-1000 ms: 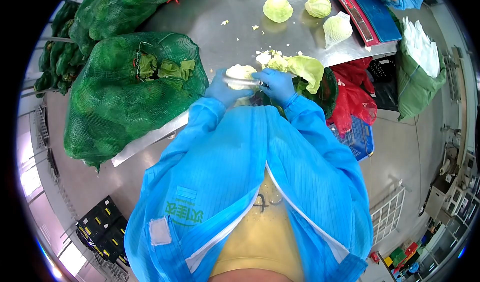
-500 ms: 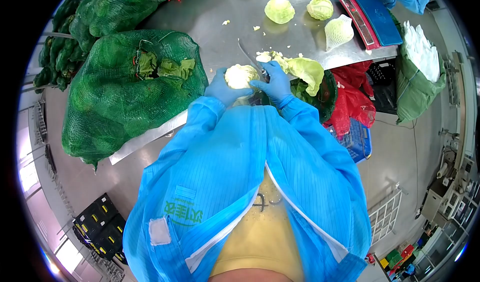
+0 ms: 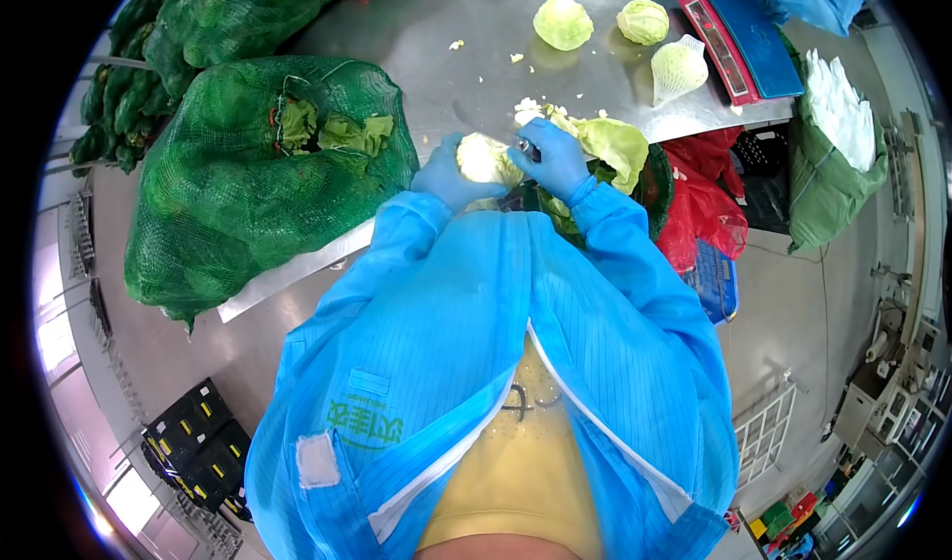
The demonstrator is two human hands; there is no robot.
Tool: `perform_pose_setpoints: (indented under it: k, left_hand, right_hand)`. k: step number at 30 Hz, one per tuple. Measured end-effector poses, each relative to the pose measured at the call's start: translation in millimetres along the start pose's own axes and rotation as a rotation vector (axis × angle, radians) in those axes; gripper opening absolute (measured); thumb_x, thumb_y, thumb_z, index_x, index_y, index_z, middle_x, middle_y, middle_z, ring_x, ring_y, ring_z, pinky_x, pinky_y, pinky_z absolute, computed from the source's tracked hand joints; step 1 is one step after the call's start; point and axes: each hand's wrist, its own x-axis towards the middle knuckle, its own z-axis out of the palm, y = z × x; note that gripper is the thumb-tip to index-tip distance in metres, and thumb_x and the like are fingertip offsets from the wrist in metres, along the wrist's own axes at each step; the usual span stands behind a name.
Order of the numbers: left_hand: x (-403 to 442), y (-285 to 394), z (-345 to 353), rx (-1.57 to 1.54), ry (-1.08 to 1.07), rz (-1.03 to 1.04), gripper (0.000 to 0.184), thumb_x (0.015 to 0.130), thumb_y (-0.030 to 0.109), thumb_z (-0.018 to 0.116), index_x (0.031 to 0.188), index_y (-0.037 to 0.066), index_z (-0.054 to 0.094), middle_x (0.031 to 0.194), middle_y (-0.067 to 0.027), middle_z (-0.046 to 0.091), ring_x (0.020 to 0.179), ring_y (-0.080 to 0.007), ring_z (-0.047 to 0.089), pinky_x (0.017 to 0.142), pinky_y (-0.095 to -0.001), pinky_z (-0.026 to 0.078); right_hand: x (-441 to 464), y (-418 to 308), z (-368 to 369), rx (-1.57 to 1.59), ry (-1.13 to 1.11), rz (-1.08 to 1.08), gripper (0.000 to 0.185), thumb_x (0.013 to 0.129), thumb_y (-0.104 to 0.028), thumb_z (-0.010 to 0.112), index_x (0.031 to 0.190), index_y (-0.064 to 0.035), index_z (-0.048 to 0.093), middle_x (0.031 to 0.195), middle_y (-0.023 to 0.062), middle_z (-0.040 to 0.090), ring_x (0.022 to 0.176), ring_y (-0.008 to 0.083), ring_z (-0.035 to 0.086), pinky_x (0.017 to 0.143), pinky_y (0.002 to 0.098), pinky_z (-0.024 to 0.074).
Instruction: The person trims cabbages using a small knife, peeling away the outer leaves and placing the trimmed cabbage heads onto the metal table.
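Observation:
Near the front edge of the metal table, my gloved left hand [image 3: 446,175] is wrapped round the left side of a pale cabbage [image 3: 484,159]. Just right of the cabbage, my gloved right hand [image 3: 557,159] is closed on the handle of a knife [image 3: 529,149]. Its blade is hard to make out at this moment. Beyond and beside the right hand lie loose cabbage leaves [image 3: 615,146] and small white trimmings [image 3: 528,112].
A green mesh sack [image 3: 268,183] of cabbages bulges at the left. Farther back are two trimmed cabbages [image 3: 563,24], one cabbage in a white net [image 3: 679,70] and a red-and-blue scale [image 3: 742,44]. Red bags [image 3: 689,198] and a blue crate [image 3: 714,280] sit at the right.
My right hand has turned and drawn slightly right with the knife, whose blade stood out clearly before. The cabbage has been tilted in my left hand.

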Motion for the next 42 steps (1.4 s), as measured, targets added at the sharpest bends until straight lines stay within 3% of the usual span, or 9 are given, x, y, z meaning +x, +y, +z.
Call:
perform_pose_setpoints:
  k: [3,7,10,18,21,23,26,35,42]
  left_hand:
    - [-4,6,0,0.039,0.07,-0.027,0.092,0.05,0.041,0.083,0.124,0.005,0.043,0.116,-0.0183,0.054,0.107,-0.0303,0.055,0.09,-0.0379,0.045]
    - [-7,7,-1,0.051,0.076,-0.026,0.093,0.05,0.043,0.082,0.126,0.006,0.042,0.119,-0.019,0.052,0.109,-0.0318,0.054,0.092,-0.039,0.044]
    - [-6,12,-1,0.062,0.048,-0.063,0.095,0.05,0.047,0.08,0.127,0.006,0.041,0.121,-0.0193,0.051,0.11,-0.0329,0.053,0.092,-0.0395,0.044]
    - [-5,31,-1,0.239,-0.013,-0.184,0.1,0.053,0.055,0.076,0.129,0.003,0.038,0.123,-0.0203,0.047,0.111,-0.035,0.052,0.092,-0.0396,0.044]
    - [-8,36,-2,0.293,-0.01,-0.162,0.1,0.054,0.055,0.075,0.13,0.003,0.036,0.125,-0.0211,0.045,0.112,-0.0355,0.052,0.092,-0.0398,0.044]
    - [-9,36,0,0.293,-0.031,-0.148,0.099,0.055,0.055,0.074,0.13,0.003,0.035,0.126,-0.022,0.043,0.111,-0.0357,0.052,0.091,-0.0395,0.044]
    - [-11,49,-2,0.337,-0.072,-0.187,0.1,0.055,0.053,0.075,0.131,0.003,0.033,0.128,-0.0219,0.042,0.112,-0.0356,0.051,0.091,-0.0392,0.044]
    - [-2,6,4,0.164,0.071,-0.044,0.103,0.049,0.046,0.082,0.13,0.001,0.037,0.125,-0.0213,0.046,0.113,-0.0324,0.051,0.094,-0.0389,0.043]
    - [3,-8,0,-0.035,0.006,0.017,0.103,0.051,0.037,0.087,0.131,-0.001,0.034,0.123,-0.0188,0.048,0.112,-0.0261,0.051,0.095,-0.0349,0.042]
  right_hand:
    - [0,3,5,0.1,0.245,0.181,0.031,0.074,-0.026,0.068,0.099,-0.009,0.061,0.078,0.006,0.058,0.062,0.0212,0.056,0.057,0.0338,0.0446]
    - [-7,-16,-3,0.074,0.157,0.487,0.031,0.074,-0.028,0.069,0.097,-0.0079,0.062,0.076,0.0089,0.056,0.063,0.0225,0.056,0.057,0.0352,0.0439]
    - [-16,-23,13,-0.009,0.172,0.297,0.032,0.074,-0.031,0.067,0.096,-0.0081,0.062,0.078,0.0104,0.054,0.068,0.0245,0.056,0.059,0.0363,0.0439]
    - [-26,-33,24,0.025,0.155,0.362,0.028,0.073,-0.029,0.067,0.089,-0.007,0.063,0.075,0.0104,0.05,0.071,0.027,0.054,0.061,0.0377,0.0448]
    - [-25,-26,30,0.185,0.202,0.456,0.023,0.072,-0.021,0.069,0.087,-0.0038,0.063,0.071,0.0078,0.053,0.067,0.0201,0.055,0.061,0.0332,0.0458]
    - [-23,-15,39,0.768,0.293,0.621,0.019,0.071,-0.014,0.071,0.082,-0.0012,0.063,0.07,0.0054,0.058,0.065,0.014,0.054,0.06,0.029,0.0456]
    - [-20,-2,44,0.852,0.233,0.687,0.019,0.07,-0.013,0.073,0.079,-0.0009,0.062,0.071,0.0033,0.061,0.064,0.011,0.054,0.061,0.0264,0.0455]
    - [-21,1,12,0.401,0.389,0.48,0.021,0.075,-0.018,0.067,0.087,-0.0017,0.061,0.068,0.0012,0.056,0.06,0.01,0.048,0.058,0.0264,0.0429]
    - [-14,23,29,0.468,0.308,0.427,0.029,0.077,-0.019,0.067,0.101,-0.0032,0.062,0.075,0.0006,0.06,0.065,0.0079,0.05,0.063,0.0237,0.0439]
